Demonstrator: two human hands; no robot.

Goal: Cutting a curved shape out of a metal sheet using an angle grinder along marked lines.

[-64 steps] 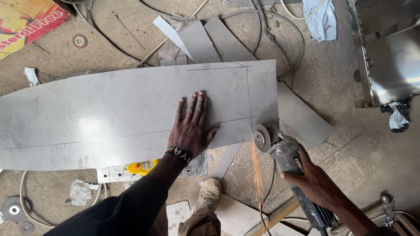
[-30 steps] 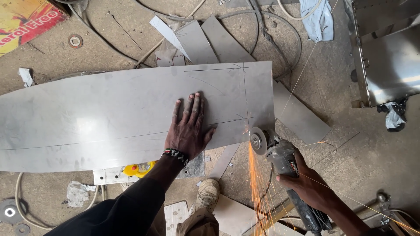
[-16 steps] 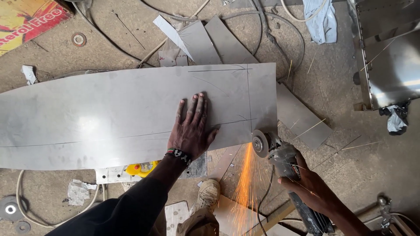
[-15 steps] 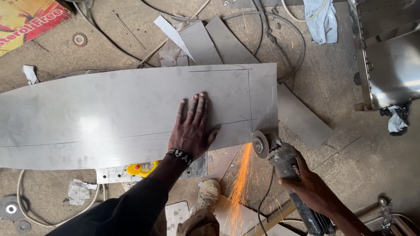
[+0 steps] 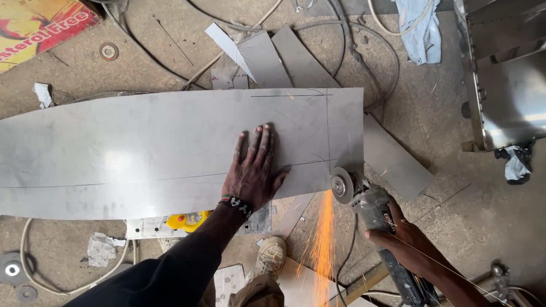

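- Your left hand (image 5: 253, 170) lay flat and open on the metal sheet (image 5: 142, 153), fingers spread and pointing away from you, gripping nothing, just pressing down.
- Your right hand (image 5: 406, 241) was closed around the body of the grinder (image 5: 369, 207).
- The grinder's long axis ran diagonally, its rear end low and toward your right, its disc (image 5: 343, 185) pointing up and to your left.
- The disc touched the sheet's near edge close to its right end, just beside your left thumb's side of the sheet.
- Sparks (image 5: 323, 239) streamed from the disc down toward you, past your shoe (image 5: 272, 256).
- The sheet lay on the concrete floor (image 5: 443, 113) with its long axis running left to right across your view; pencil-like lines crossed it near the right end.
- Offcuts (image 5: 284, 57) lay just beyond the sheet's far edge, and another strip (image 5: 395, 162) stuck out from under its right end.
- A shiny metal box (image 5: 506, 74) stood well apart at your far right.
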